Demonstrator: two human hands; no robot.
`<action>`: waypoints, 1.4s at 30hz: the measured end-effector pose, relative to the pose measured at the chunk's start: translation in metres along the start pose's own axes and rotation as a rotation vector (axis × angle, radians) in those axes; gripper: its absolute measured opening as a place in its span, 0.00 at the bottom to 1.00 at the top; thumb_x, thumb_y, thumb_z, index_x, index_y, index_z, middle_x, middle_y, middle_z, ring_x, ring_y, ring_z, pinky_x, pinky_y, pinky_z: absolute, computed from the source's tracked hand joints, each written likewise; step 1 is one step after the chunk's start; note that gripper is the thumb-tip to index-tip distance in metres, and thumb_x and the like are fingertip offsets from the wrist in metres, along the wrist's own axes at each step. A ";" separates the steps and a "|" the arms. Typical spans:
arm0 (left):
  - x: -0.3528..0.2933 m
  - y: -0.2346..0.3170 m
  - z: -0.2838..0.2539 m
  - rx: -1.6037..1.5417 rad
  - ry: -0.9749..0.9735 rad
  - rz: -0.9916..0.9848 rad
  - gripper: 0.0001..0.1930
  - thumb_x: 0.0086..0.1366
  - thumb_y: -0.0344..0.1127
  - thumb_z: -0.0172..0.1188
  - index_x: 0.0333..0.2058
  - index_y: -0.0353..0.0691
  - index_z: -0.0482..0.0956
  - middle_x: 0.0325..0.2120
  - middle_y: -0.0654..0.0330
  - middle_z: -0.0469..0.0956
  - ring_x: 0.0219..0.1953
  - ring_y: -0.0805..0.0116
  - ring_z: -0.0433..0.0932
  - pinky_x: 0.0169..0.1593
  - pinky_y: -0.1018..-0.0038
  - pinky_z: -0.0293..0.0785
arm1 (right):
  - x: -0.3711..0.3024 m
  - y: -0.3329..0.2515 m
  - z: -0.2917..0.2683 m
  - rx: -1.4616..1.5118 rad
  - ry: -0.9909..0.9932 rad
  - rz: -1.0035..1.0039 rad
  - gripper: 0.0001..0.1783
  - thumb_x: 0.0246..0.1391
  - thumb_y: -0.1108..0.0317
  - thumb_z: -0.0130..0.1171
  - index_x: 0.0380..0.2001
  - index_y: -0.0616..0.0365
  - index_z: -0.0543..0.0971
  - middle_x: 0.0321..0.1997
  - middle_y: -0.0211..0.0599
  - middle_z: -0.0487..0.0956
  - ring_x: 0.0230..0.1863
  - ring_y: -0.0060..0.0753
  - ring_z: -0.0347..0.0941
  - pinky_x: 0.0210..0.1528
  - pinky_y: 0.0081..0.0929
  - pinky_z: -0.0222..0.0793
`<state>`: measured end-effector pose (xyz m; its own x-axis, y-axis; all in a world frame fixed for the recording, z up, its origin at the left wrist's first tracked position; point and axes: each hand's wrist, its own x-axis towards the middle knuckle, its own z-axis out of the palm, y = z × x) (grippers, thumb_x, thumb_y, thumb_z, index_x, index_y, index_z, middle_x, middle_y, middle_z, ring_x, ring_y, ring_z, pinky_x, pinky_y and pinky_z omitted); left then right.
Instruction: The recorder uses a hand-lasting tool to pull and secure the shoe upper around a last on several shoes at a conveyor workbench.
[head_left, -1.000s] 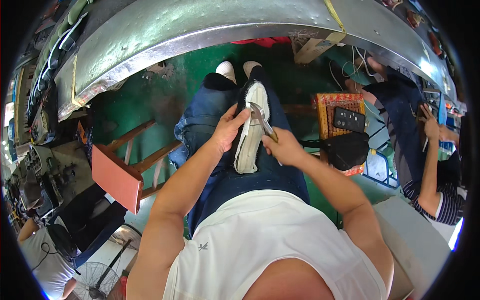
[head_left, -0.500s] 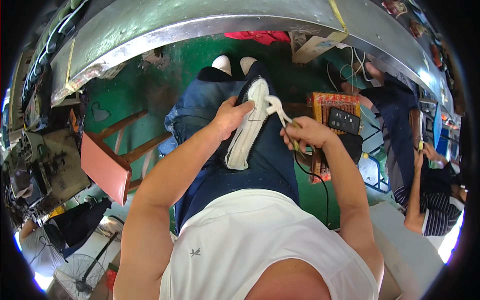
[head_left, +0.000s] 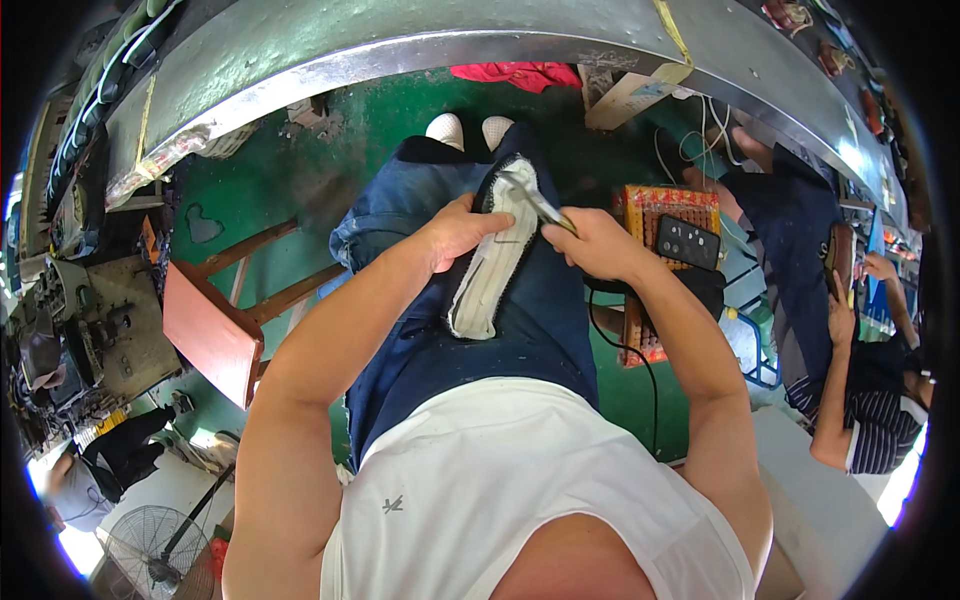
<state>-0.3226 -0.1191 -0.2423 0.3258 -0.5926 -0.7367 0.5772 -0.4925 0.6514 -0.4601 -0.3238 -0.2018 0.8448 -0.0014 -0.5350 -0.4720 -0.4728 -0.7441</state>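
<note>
Well off the bench edge (head_left: 420, 49), left hand (head_left: 460, 233) grips shoe (head_left: 486, 272).

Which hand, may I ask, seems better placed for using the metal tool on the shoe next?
The right hand seems better placed: it grips the metal tool, which reaches over the far end of the shoe. The left hand is holding the shoe, its thumb on the pale underside.

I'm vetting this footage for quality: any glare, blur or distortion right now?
Head view: the metal bench bows into an arc, with white glare toward its right end; head view: the metal tool in the right hand looks slightly smeared, perhaps by motion; head view: corners are black, and bright patches at lower left and lower right look washed out.
</note>
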 end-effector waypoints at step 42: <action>-0.051 -0.087 0.010 0.504 0.058 0.502 0.51 0.69 0.37 0.60 0.74 0.42 0.27 0.73 0.42 0.44 0.75 0.56 0.48 0.74 0.68 0.45 | -0.083 0.010 0.070 -0.454 -0.187 -0.041 0.16 0.62 0.58 0.60 0.36 0.63 0.74 0.27 0.55 0.79 0.34 0.61 0.79 0.36 0.50 0.74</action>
<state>-0.3969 -0.0521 -0.2599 0.5088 -0.7971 -0.3252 -0.0650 -0.4123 0.9087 -0.5531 -0.2670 -0.1929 0.7811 0.1641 -0.6025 -0.2467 -0.8052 -0.5392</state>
